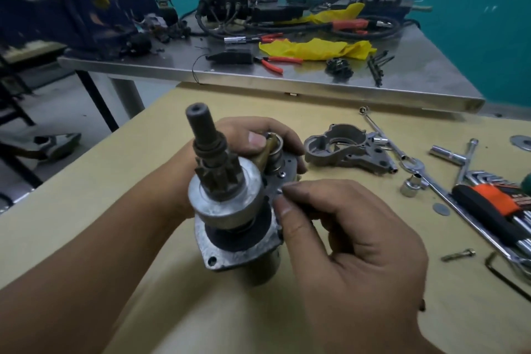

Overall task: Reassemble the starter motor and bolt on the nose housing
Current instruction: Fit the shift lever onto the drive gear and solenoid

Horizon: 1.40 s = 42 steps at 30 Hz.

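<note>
The starter motor point(230, 204) stood upright above the tan worktop point(86, 210), pinion shaft pointing up. The left hand point(258, 138) gripped it from behind, thumb beside the brass shift lever point(265, 152). The right hand point(344, 238) pinched a small part, too small to identify, against the mounting plate point(283, 172). The nose housing point(349, 149) lay unfitted just right of the motor. Judgement: seat the small part squarely and keep the motor steady before offering up the housing
</note>
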Each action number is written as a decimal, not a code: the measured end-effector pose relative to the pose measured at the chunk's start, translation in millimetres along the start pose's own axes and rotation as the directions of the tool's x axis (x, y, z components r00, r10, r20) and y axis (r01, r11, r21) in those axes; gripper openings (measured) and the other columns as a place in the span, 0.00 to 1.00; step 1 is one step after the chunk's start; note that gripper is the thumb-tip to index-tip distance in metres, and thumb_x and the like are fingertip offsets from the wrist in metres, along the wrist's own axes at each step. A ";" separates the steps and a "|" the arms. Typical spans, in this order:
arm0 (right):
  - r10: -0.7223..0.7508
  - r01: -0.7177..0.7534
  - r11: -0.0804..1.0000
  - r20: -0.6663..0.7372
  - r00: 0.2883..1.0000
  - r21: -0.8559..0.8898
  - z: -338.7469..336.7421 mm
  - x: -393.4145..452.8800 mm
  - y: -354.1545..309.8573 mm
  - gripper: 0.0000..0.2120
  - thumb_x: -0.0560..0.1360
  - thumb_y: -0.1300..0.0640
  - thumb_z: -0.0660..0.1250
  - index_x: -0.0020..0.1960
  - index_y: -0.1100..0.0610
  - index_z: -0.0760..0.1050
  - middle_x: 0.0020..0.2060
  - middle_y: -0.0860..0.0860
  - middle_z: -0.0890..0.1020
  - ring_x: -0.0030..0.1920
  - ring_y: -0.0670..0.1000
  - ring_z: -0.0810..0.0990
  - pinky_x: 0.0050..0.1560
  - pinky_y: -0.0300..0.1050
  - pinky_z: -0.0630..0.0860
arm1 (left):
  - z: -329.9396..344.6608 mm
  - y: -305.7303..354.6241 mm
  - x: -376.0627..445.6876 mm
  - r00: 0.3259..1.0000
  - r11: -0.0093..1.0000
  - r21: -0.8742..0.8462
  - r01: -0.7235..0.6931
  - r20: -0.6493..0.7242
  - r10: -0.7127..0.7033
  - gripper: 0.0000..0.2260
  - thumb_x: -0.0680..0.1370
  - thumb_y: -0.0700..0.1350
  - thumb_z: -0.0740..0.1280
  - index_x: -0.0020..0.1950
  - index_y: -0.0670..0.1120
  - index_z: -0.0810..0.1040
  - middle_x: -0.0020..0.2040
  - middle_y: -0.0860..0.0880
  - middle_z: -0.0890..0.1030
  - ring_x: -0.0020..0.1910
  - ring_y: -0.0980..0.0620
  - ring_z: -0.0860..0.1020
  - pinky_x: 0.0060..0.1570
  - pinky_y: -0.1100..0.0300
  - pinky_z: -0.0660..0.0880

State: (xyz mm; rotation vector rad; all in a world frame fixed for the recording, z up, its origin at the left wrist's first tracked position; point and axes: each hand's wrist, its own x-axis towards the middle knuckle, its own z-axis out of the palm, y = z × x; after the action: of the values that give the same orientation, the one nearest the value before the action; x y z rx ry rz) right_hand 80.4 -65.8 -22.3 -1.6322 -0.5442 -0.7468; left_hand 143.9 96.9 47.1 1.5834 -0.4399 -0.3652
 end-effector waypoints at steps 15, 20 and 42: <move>-0.015 0.011 0.999 0.078 0.997 0.048 -4.3 14.0 4.4 0.06 0.75 0.57 0.76 0.48 0.46 0.83 0.42 0.43 0.83 0.42 0.50 0.85 0.40 0.48 0.81 | 12.4 -22.8 -17.0 0.959 0.932 -0.259 -0.252 -0.195 0.205 0.18 0.67 0.40 0.65 0.53 0.31 0.78 0.54 0.27 0.81 0.50 0.38 0.84 0.54 0.48 0.81; -0.002 0.003 1.000 0.074 0.997 -0.016 -5.3 14.2 -0.3 0.04 0.73 0.59 0.76 0.46 0.52 0.83 0.41 0.45 0.82 0.42 0.46 0.82 0.41 0.37 0.77 | 8.6 -23.1 -13.4 0.961 0.949 -0.213 -0.232 -0.201 0.190 0.15 0.67 0.40 0.67 0.50 0.35 0.83 0.52 0.34 0.85 0.48 0.41 0.84 0.51 0.51 0.80; 0.130 -0.133 0.990 0.062 0.990 0.046 2.1 21.0 0.8 0.04 0.72 0.58 0.76 0.41 0.50 0.83 0.37 0.44 0.81 0.38 0.49 0.83 0.37 0.47 0.80 | 5.0 -24.2 -7.8 0.947 0.976 -0.083 -0.201 -0.273 0.171 0.12 0.65 0.46 0.70 0.44 0.45 0.88 0.51 0.39 0.86 0.49 0.44 0.85 0.52 0.52 0.81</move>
State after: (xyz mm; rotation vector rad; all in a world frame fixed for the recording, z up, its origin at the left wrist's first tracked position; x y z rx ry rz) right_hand 95.7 -65.0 -7.7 -1.6304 -0.4876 -0.5851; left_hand 136.1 97.3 22.3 1.4446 -0.3529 -0.0302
